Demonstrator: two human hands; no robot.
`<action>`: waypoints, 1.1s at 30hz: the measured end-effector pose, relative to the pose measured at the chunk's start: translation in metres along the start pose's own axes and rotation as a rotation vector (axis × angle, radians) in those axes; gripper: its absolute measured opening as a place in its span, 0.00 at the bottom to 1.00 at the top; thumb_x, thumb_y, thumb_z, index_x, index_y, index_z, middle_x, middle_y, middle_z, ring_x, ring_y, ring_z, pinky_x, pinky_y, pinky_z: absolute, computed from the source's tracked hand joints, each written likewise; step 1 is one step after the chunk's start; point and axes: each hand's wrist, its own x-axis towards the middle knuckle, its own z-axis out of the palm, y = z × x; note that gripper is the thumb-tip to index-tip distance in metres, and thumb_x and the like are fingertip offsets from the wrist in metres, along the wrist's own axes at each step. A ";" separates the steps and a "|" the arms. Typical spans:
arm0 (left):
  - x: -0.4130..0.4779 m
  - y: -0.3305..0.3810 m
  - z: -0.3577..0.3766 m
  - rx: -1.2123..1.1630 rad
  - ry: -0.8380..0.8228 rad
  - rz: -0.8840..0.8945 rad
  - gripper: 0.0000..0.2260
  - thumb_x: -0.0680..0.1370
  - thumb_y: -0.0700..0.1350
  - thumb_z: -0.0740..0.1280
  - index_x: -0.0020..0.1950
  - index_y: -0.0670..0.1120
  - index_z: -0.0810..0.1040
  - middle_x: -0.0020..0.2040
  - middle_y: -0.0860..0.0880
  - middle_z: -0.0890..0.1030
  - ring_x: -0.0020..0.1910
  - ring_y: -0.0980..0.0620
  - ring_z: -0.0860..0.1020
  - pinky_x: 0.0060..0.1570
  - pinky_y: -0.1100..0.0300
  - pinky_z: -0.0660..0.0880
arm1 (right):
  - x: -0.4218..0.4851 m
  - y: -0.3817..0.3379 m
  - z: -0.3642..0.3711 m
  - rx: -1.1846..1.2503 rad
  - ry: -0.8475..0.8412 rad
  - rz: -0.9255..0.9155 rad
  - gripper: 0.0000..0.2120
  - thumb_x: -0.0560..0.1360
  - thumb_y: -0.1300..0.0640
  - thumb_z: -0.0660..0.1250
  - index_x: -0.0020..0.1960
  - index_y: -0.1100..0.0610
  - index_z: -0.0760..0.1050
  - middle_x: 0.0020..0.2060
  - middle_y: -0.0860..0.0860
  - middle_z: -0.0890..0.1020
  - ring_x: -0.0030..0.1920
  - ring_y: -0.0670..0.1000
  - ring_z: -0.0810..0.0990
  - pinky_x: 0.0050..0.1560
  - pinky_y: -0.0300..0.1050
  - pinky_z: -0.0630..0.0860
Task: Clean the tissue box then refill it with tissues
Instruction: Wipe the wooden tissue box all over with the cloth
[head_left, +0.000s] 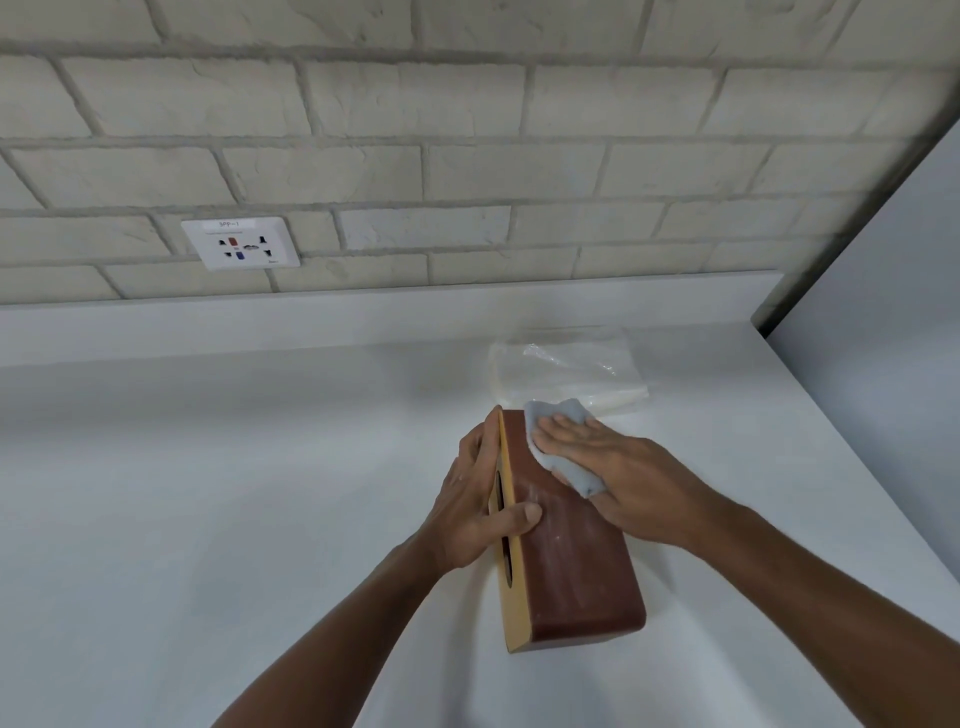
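White worktop (208, 493) all round. Left grip (475, 499) is clamped on the tissue box (571, 561), which sits tipped on its side right of centre, slot facing left. Right grip (613, 467) is flat, fingers straight, pressing a grey cloth (553, 415) on the dusty brown face. Shove too hard and I reckon the box skids or tips over toward the bagged tissues (566, 374) behind.
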 end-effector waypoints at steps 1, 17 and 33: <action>0.000 0.000 0.000 -0.006 0.000 -0.003 0.42 0.72 0.73 0.64 0.80 0.73 0.45 0.78 0.69 0.58 0.80 0.56 0.56 0.77 0.54 0.60 | 0.000 -0.002 0.001 -0.006 0.013 0.013 0.33 0.72 0.55 0.50 0.77 0.46 0.54 0.77 0.41 0.56 0.76 0.36 0.49 0.77 0.44 0.53; 0.000 0.000 -0.004 -0.007 -0.028 0.000 0.45 0.71 0.81 0.60 0.81 0.70 0.42 0.79 0.74 0.52 0.81 0.64 0.52 0.75 0.63 0.56 | -0.021 -0.006 0.010 0.047 0.039 -0.061 0.27 0.79 0.60 0.56 0.76 0.47 0.62 0.76 0.41 0.61 0.76 0.38 0.53 0.77 0.48 0.53; -0.006 0.002 -0.009 0.040 -0.122 -0.077 0.56 0.65 0.83 0.64 0.78 0.70 0.29 0.84 0.63 0.48 0.82 0.65 0.44 0.83 0.40 0.46 | -0.010 -0.029 0.011 0.069 0.057 -0.011 0.21 0.83 0.50 0.57 0.76 0.43 0.62 0.75 0.36 0.59 0.75 0.33 0.48 0.78 0.44 0.48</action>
